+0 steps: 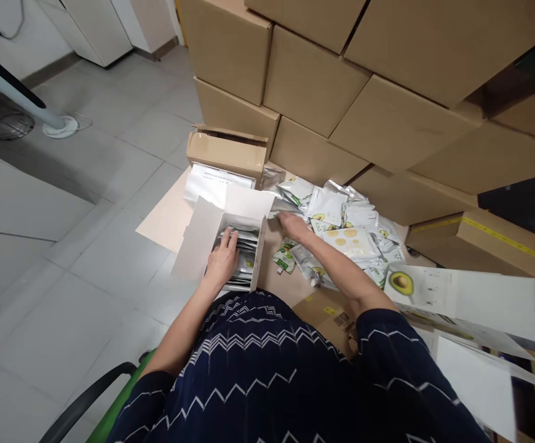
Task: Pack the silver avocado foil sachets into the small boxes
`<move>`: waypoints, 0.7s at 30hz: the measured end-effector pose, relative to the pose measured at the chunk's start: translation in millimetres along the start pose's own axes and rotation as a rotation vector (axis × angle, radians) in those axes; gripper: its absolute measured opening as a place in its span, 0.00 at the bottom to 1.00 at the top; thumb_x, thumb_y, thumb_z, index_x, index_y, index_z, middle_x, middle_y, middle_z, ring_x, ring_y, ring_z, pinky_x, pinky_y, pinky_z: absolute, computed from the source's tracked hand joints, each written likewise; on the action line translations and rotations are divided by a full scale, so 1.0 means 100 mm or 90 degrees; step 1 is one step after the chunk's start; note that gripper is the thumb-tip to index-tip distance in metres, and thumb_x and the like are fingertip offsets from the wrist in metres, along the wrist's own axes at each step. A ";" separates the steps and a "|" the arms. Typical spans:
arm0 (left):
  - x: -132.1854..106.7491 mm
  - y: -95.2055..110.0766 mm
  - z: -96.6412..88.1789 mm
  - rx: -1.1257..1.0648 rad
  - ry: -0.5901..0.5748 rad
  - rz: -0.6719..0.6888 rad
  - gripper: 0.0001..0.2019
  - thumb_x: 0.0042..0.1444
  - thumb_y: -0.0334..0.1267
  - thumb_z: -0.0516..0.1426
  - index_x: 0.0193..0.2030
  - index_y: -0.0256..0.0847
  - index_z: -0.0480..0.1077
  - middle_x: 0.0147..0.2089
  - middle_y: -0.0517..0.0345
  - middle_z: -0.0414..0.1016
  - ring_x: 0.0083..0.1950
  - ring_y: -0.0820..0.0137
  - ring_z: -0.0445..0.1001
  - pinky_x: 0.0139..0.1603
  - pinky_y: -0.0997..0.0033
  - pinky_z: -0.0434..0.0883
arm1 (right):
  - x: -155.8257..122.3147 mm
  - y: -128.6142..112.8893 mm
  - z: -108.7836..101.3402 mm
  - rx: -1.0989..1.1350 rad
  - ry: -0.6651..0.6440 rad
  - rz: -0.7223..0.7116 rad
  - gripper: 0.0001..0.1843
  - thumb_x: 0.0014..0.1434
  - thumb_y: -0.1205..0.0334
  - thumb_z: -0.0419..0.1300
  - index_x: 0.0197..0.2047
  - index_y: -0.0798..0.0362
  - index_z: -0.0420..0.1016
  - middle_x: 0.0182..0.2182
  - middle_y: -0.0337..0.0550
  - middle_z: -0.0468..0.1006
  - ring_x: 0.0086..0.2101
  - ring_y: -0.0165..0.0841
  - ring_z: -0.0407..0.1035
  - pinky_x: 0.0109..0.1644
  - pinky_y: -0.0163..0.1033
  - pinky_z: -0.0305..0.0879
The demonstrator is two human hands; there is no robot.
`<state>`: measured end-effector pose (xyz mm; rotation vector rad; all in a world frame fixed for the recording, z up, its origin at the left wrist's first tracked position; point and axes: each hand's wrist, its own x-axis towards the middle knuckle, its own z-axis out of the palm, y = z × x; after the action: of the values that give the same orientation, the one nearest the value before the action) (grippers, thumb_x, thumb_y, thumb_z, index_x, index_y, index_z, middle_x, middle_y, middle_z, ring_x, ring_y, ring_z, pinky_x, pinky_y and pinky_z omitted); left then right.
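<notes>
A white carton [260,261] stands with its lid flaps spread, and a row of thin foil packets [248,263] is upright inside. My left hand [222,257] lies over the packets, its fingers stretched out against their top edges. To the right is a loose heap of white and green packets [350,240] printed with avocados. At the heap's left edge my right hand [294,226] is closed, its fingertips on a packet [285,207] that is partly hidden by the hand. A small green packet [286,255] lies below my right wrist.
Brown cardboard boxes [316,83] are stacked behind the heap. An opened brown box [225,151] and a white printed package [216,179] stand behind the carton. Flattened avocado-printed cartons [419,289] lie at right. A green chair with a black armrest [87,397] is at lower left.
</notes>
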<state>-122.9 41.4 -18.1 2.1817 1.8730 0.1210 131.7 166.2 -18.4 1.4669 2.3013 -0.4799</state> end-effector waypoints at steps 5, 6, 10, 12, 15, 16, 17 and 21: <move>0.09 0.06 -0.14 0.041 -0.111 -0.017 0.34 0.64 0.33 0.48 0.77 0.38 0.46 0.79 0.41 0.41 0.49 0.52 0.81 0.40 0.57 0.79 | -0.29 0.16 -0.68 0.081 0.151 0.058 0.23 0.65 0.71 0.48 0.59 0.57 0.76 0.57 0.54 0.77 0.55 0.42 0.72 0.59 0.41 0.65; 0.10 0.07 -0.17 0.043 -0.123 -0.021 0.35 0.63 0.33 0.48 0.77 0.39 0.44 0.79 0.42 0.39 0.49 0.53 0.81 0.40 0.57 0.79 | -0.44 0.17 -0.84 0.105 0.182 0.045 0.22 0.66 0.70 0.49 0.57 0.57 0.78 0.55 0.53 0.79 0.54 0.42 0.73 0.59 0.41 0.65; 0.14 0.09 -0.22 0.049 -0.149 -0.022 0.36 0.64 0.33 0.48 0.78 0.41 0.43 0.80 0.42 0.38 0.49 0.54 0.81 0.41 0.56 0.79 | -1.15 0.10 -1.44 0.181 0.379 -0.043 0.18 0.67 0.64 0.52 0.52 0.54 0.81 0.48 0.49 0.82 0.47 0.40 0.77 0.53 0.44 0.70; 0.13 0.09 -0.21 0.056 -0.146 -0.020 0.34 0.65 0.35 0.48 0.77 0.42 0.45 0.80 0.42 0.39 0.49 0.54 0.81 0.44 0.55 0.79 | -1.42 -0.02 -1.66 0.206 0.469 -0.087 0.17 0.67 0.62 0.53 0.51 0.52 0.81 0.46 0.48 0.83 0.45 0.39 0.77 0.51 0.45 0.70; 0.10 0.09 -0.19 0.064 -0.124 -0.017 0.30 0.67 0.39 0.48 0.75 0.42 0.51 0.79 0.43 0.43 0.49 0.54 0.80 0.46 0.53 0.79 | -1.54 -0.27 -1.82 0.235 0.510 -0.158 0.17 0.68 0.62 0.52 0.50 0.52 0.81 0.44 0.46 0.83 0.44 0.37 0.76 0.49 0.43 0.70; 0.09 0.09 -0.18 0.065 -0.117 -0.017 0.29 0.67 0.39 0.48 0.74 0.42 0.53 0.79 0.43 0.44 0.49 0.54 0.80 0.47 0.53 0.79 | -1.50 -0.36 -1.84 0.239 0.499 -0.186 0.17 0.68 0.62 0.51 0.50 0.52 0.80 0.45 0.46 0.83 0.44 0.36 0.76 0.49 0.42 0.70; 0.07 0.09 -0.18 0.066 -0.112 -0.017 0.28 0.67 0.40 0.48 0.73 0.42 0.54 0.78 0.43 0.45 0.49 0.54 0.80 0.47 0.53 0.79 | -1.43 -0.45 -1.84 0.238 0.478 -0.214 0.17 0.68 0.63 0.51 0.51 0.52 0.80 0.46 0.45 0.83 0.44 0.35 0.76 0.50 0.42 0.69; 0.04 0.07 -0.14 0.055 -0.101 -0.012 0.26 0.68 0.40 0.48 0.71 0.44 0.57 0.78 0.44 0.47 0.48 0.56 0.80 0.46 0.55 0.79 | -0.98 -0.89 -1.67 0.154 0.331 -0.261 0.18 0.67 0.71 0.50 0.51 0.55 0.79 0.47 0.49 0.81 0.46 0.34 0.75 0.51 0.40 0.67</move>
<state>-118.6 45.9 -2.8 2.1578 1.8416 -0.1362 68.4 132.3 181.7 1.3363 3.0803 -0.5524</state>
